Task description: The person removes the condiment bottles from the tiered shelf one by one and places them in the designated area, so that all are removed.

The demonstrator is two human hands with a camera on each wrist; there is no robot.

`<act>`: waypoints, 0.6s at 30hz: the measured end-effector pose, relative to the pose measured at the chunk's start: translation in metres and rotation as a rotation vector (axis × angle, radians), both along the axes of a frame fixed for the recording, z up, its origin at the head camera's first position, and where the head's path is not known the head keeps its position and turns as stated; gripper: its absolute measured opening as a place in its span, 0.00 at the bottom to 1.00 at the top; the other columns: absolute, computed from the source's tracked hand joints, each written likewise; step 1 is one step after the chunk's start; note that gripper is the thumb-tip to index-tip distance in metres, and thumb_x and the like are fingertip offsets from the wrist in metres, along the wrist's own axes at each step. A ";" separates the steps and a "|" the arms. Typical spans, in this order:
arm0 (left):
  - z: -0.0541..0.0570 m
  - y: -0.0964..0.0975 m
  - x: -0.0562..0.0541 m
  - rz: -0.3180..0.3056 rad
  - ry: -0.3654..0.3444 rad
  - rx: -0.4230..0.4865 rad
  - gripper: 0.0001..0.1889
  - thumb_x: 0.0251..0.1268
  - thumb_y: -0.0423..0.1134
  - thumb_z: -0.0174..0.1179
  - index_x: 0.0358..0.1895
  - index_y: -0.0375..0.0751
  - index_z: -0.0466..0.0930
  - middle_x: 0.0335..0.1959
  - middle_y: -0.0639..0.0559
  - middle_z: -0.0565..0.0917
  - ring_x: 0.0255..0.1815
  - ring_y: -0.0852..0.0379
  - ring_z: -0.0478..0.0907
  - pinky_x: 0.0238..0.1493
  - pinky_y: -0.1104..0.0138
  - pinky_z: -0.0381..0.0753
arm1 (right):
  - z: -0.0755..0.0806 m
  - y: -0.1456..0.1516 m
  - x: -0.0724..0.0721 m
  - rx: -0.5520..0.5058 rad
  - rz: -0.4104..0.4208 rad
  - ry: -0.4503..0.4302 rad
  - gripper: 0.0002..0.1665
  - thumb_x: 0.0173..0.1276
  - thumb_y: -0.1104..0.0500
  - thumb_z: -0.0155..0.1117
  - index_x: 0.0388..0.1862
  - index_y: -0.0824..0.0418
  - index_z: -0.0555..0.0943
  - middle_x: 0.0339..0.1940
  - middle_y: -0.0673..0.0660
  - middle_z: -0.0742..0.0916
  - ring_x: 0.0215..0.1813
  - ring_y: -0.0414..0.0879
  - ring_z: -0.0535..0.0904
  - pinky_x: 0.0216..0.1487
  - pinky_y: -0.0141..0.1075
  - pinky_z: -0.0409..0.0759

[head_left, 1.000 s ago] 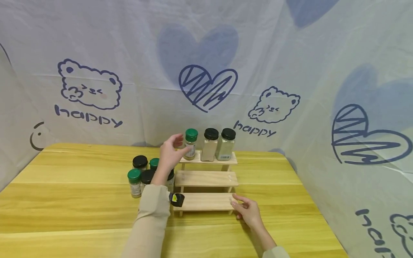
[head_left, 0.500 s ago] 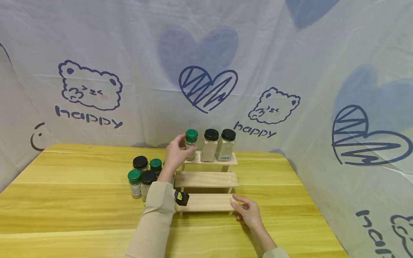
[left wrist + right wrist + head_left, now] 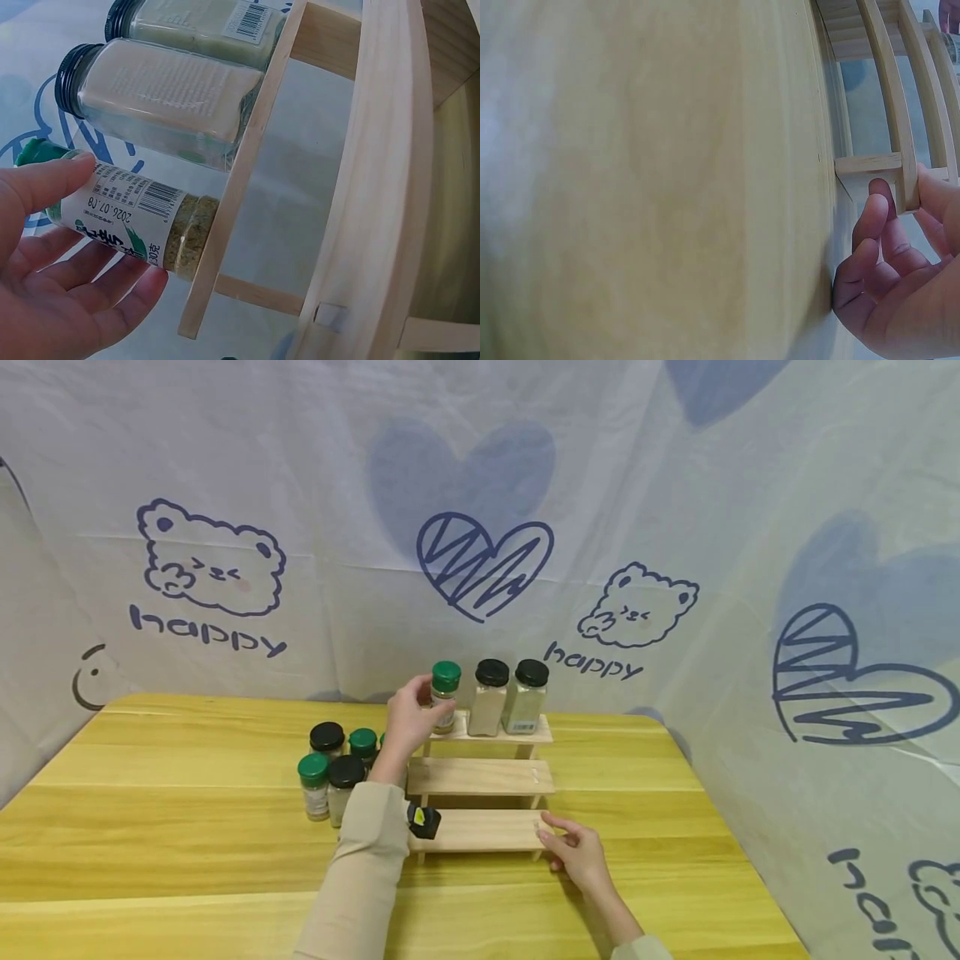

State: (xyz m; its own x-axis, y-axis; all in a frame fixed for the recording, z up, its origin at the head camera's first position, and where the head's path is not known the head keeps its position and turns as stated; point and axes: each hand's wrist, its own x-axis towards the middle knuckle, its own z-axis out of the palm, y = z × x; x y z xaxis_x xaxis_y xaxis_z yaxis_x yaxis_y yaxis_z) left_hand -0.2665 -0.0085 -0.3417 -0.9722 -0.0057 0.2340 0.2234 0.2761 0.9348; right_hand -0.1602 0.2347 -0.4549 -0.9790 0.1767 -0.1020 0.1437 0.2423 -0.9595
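Note:
On the left end of the top step of a three-step wooden rack (image 3: pixel 480 777) stands a small spice jar (image 3: pixel 142 214) with a green cap. My left hand (image 3: pixel 408 722) holds this jar, thumb on the label's upper side and fingers round the other, as the left wrist view shows. Beside it on the same step are two taller black-capped spice jars, one pale beige (image 3: pixel 487 706) and one pale green (image 3: pixel 525 706). My right hand (image 3: pixel 583 853) grips the right end of the lowest step between thumb and fingers.
Several more spice jars cluster left of the rack, among them a green-capped one (image 3: pixel 315 797) and a black-capped one (image 3: pixel 341 797), partly behind my left forearm. A printed cloth (image 3: pixel 337 485) hangs behind the yellow wooden table (image 3: pixel 187 827).
My left hand has moved slightly right and its fingers have come in round the green-capped jar. The right hand stays at the rack's lowest step.

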 end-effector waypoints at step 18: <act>0.010 -0.008 0.011 0.009 0.058 -0.010 0.22 0.50 0.34 0.66 0.50 0.31 0.73 0.43 0.39 0.79 0.43 0.46 0.74 0.45 0.58 0.75 | 0.002 -0.002 0.001 0.010 0.003 0.007 0.19 0.58 0.66 0.62 0.50 0.68 0.76 0.20 0.57 0.81 0.14 0.39 0.68 0.13 0.24 0.67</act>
